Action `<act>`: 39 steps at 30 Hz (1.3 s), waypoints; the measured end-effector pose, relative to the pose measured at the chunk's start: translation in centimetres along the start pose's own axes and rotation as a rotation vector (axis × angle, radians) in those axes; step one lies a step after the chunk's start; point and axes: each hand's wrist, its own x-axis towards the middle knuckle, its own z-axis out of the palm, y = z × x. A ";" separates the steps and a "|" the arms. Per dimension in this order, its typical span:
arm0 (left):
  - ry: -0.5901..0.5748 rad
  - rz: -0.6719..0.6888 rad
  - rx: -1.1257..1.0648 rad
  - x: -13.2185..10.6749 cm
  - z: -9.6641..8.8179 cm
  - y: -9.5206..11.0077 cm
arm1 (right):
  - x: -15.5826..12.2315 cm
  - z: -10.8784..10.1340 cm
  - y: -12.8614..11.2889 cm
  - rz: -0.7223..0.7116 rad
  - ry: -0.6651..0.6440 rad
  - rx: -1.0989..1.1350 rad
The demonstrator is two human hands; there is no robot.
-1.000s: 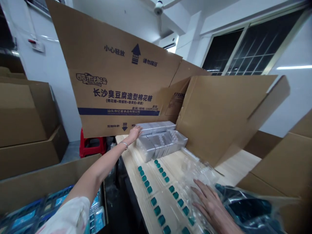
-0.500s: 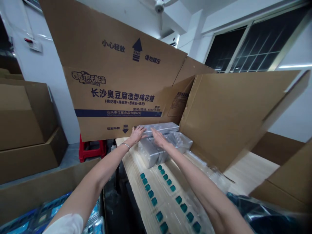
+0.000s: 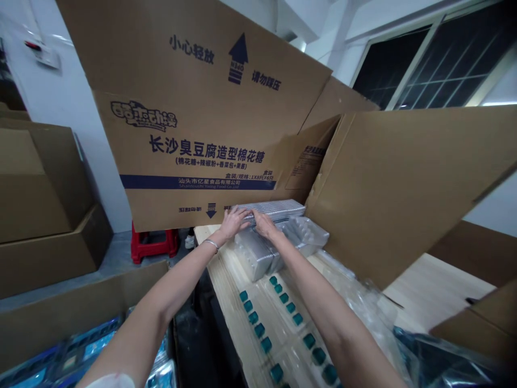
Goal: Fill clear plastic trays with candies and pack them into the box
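Note:
A stack of silvery clear plastic trays (image 3: pixel 274 211) lies at the back of the wooden table (image 3: pixel 214 237), against a cardboard sheet. My left hand (image 3: pixel 234 223) and my right hand (image 3: pixel 264 224) sit side by side, with their fingers curled over the front of this stack. A second, looser pile of clear trays (image 3: pixel 254 254) lies just below my wrists. Rows of small teal pieces in a clear blister tray (image 3: pixel 278 312) lie nearer me on the tabletop, apart from both hands.
A large printed cardboard carton flap (image 3: pixel 189 124) rises behind the trays, and another sheet (image 3: pixel 396 183) stands to the right. An open carton of blue packages (image 3: pixel 81 323) sits lower left, with stacked cartons (image 3: pixel 40 188) and a red stool (image 3: pixel 153 245) beyond. Dark plastic sheeting (image 3: pixel 440 361) lies lower right.
My right hand has moved from the lower right of the table up onto the tray stack beside my left hand. My left hand has shifted slightly right, and the view has tilted downward.

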 end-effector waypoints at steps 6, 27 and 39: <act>0.044 0.011 -0.015 -0.2 0.6 -0.3 | -0.1 0.5 0.5 -0.057 0.015 0.000; 0.142 -0.005 -0.115 0.5 0.9 -0.8 | -0.4 0.8 0.8 -0.098 0.088 0.023; 0.244 -0.359 -0.293 -2.0 -1.2 -6.8 | -0.5 0.3 0.1 -0.033 0.041 0.046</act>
